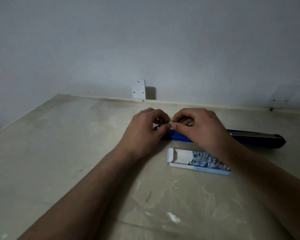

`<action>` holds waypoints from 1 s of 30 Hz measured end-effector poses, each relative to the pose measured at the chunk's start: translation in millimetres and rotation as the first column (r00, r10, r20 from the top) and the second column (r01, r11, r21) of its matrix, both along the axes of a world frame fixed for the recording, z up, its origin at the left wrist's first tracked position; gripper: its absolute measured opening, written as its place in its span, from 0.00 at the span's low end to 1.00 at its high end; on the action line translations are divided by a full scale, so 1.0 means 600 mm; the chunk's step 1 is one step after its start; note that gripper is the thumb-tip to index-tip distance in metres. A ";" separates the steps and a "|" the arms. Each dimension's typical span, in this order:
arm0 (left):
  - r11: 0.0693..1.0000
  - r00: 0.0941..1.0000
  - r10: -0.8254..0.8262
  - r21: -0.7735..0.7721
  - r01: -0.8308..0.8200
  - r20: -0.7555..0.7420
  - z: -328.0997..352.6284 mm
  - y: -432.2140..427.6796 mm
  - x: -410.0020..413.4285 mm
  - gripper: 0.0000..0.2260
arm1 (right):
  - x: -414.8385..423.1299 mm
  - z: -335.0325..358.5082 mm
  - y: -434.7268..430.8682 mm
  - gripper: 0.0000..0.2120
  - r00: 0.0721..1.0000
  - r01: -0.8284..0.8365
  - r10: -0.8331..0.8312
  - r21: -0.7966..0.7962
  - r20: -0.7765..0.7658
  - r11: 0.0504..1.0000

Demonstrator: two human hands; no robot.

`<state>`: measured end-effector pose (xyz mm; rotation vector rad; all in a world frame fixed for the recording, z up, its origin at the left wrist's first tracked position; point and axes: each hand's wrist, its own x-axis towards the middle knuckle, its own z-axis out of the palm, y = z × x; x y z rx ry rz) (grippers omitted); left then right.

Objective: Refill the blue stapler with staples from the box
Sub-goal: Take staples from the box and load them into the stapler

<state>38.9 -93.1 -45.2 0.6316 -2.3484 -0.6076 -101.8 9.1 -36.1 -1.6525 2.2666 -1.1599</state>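
Table [59, 170], foreground: box [197, 161] open, centre-right. Stapler [178, 137] lies open just behind it. Left hand [145, 130] and right hand [201, 129] both pinch a silvery strip [172, 122], likely staples, at frame centre. I'd seat it square in the channel.

Table [59, 153] | stapler [177, 138] lies across it, 9 to 3 o'clock | box [197, 161] just at stapler's 6 o'clock, apart | left hand [145, 129], right hand [202, 126] over stapler's 9 o'clock end, staples [172, 122] between fingertips | wall plate [138, 88] behind, 12 o'clock.
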 end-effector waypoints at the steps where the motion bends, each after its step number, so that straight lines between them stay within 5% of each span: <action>1: 1.000 1.000 0.003 0.004 -0.003 -0.006 0.001 0.000 0.000 0.04 | -0.001 0.001 0.001 0.02 1.000 0.004 -0.004 0.003 0.002 1.000; 11: 0.980 0.998 0.024 0.197 -0.013 -0.050 -0.002 0.000 -0.003 0.03 | -0.004 0.012 0.001 0.04 0.998 0.013 -0.016 0.045 0.066 0.999; 30: 0.984 1.000 0.006 0.177 -0.004 -0.014 -0.009 -0.007 0.002 0.05 | -0.009 0.046 -0.019 0.01 0.991 -0.082 0.105 0.259 -0.079 0.962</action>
